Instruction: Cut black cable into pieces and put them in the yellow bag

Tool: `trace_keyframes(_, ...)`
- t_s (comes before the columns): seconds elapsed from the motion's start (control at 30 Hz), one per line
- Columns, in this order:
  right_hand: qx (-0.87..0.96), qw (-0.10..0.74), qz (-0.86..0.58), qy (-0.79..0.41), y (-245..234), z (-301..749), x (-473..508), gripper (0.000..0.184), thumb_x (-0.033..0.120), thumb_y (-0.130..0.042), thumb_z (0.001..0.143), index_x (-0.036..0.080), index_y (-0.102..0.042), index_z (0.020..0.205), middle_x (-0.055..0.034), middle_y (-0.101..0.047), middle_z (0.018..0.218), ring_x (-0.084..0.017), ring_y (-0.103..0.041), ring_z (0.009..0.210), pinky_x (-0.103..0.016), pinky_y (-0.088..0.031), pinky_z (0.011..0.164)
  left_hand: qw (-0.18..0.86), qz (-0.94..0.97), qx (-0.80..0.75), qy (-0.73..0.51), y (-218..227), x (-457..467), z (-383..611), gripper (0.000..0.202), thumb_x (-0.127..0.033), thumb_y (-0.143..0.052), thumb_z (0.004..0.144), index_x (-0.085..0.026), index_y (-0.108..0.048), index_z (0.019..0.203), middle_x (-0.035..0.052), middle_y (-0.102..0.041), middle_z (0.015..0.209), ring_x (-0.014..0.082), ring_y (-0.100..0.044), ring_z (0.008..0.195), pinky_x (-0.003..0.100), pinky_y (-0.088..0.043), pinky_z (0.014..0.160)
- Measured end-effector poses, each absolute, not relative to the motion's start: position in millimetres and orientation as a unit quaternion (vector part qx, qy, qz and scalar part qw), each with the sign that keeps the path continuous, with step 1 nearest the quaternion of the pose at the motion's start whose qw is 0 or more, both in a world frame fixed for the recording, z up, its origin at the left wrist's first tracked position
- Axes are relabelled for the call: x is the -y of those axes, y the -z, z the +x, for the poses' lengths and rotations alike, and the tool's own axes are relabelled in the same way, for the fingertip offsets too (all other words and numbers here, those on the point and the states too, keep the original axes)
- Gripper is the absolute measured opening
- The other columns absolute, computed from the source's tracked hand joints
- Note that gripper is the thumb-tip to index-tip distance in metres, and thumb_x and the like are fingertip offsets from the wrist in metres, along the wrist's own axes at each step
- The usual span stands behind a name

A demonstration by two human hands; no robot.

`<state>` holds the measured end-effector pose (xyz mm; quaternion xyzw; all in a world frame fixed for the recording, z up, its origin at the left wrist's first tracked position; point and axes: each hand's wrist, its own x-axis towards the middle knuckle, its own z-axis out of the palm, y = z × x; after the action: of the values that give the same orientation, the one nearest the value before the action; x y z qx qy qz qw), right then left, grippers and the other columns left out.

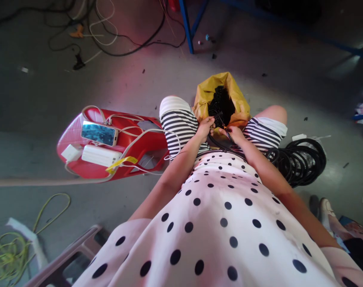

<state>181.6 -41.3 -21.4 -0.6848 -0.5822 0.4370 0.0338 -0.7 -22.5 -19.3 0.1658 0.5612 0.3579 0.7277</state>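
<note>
Two hands meet between the knees on a thin black cable (pixel 220 140), which runs from the lap up to the mouth of a yellow bag (pixel 206 95). That cable is dark, glossy and slender, lying in a shallow curve across the striped shorts (pixel 178 121). The left hand (pixel 206 126) has its fingers curled narrowly round the cable's end just at the bag's lip; the right hand (pixel 235 134) pinches the same strand, fingers closed on it, touching the left. Whether a small part is held at the fingertips is too small to tell. The bag stands open on the floor (pixel 289 79) between the legs, filled with black pieces. Near the right knee lies a large coil of black cable (pixel 304 159). Beside the left knee sits a red stool (pixel 79 167) carrying a phone (pixel 99 133), a white power bank (pixel 100 155) and pale leads. Yellow cord (pixel 8 255) lies loose at the lower left, well apart.
</note>
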Motion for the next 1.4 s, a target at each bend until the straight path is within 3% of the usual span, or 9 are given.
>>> trace_keyframes(0.23, 0.593, 0.035, -0.688, -0.416, 28.2, 183.1, 40.6, 0.065, 0.082, -0.072, 0.089, 0.017, -0.073, 0.082, -0.0097, -0.075, 0.080, -0.024, -0.067, 0.079, -0.030, -0.046, 0.072, 0.731, 0.150, -0.563, -0.355, 16.4, 22.4, -1.1, 0.012, -0.028, -0.070, 0.107, -0.020, -0.062, 0.110, -0.0080, -0.051, 0.070, 0.0039, -0.039, 0.042, 0.015, -0.031, 0.040)
trace_keyframes(0.47, 0.592, 0.036, -0.689, -0.416, 26.9, 183.6, 39.8, 0.064, 0.081, -0.074, 0.088, 0.018, -0.072, 0.080, -0.0090, -0.076, 0.080, -0.023, -0.067, 0.078, -0.030, -0.044, 0.071, 0.728, 0.148, -0.566, -0.358, 17.7, 21.7, -0.6, 0.003, -0.023, -0.060, 0.110, -0.020, -0.059, 0.109, -0.0086, -0.049, 0.067, 0.0051, -0.039, 0.042, 0.016, -0.031, 0.040)
trace_keyframes(0.67, 0.594, 0.032, -0.691, -0.411, 28.0, 184.0, 40.0, 0.065, 0.081, -0.074, 0.089, 0.016, -0.074, 0.081, -0.0101, -0.077, 0.081, -0.023, -0.067, 0.077, -0.030, -0.044, 0.069, 0.732, 0.141, -0.563, -0.357, 15.7, 21.8, -0.5, 0.011, -0.027, -0.069, 0.107, -0.021, -0.059, 0.106, -0.0087, -0.049, 0.068, 0.0050, -0.038, 0.043, 0.016, -0.031, 0.041)
trace_keyframes(0.9, 0.599, 0.041, -0.689, -0.407, 30.0, 185.0, 41.2, 0.061, 0.077, -0.076, 0.090, 0.016, -0.076, 0.086, -0.0127, -0.080, 0.088, -0.025, -0.070, 0.080, -0.029, -0.045, 0.070, 0.736, 0.164, -0.559, -0.345, 15.6, 22.5, -1.6, 0.003, -0.021, -0.060, 0.110, -0.020, -0.060, 0.107, -0.0083, -0.046, 0.065, 0.0062, -0.038, 0.042, 0.016, -0.031, 0.040)
trace_keyframes(1.03, 0.596, 0.035, -0.694, -0.402, 30.8, 185.0, 40.8, 0.061, 0.076, -0.074, 0.092, 0.015, -0.078, 0.089, -0.0141, -0.081, 0.090, -0.026, -0.071, 0.082, -0.030, -0.045, 0.071, 0.739, 0.184, -0.558, -0.330, 17.3, 22.1, -2.6, 0.009, -0.017, -0.053, 0.111, -0.019, -0.061, 0.110, -0.0085, -0.044, 0.064, 0.0063, -0.036, 0.041, 0.017, -0.030, 0.040)
trace_keyframes(1.4, 0.606, 0.012, -0.683, -0.408, 33.0, 187.6, 41.0, 0.068, 0.081, -0.066, 0.096, 0.017, -0.075, 0.076, -0.0100, -0.069, 0.063, -0.024, -0.066, 0.068, -0.031, -0.043, 0.066, 0.739, 0.181, -0.570, -0.308, 24.5, 19.4, -4.1, 0.002, -0.020, -0.062, 0.107, -0.020, -0.061, 0.108, -0.0101, -0.040, 0.062, 0.0057, -0.032, 0.040, 0.017, -0.028, 0.041)
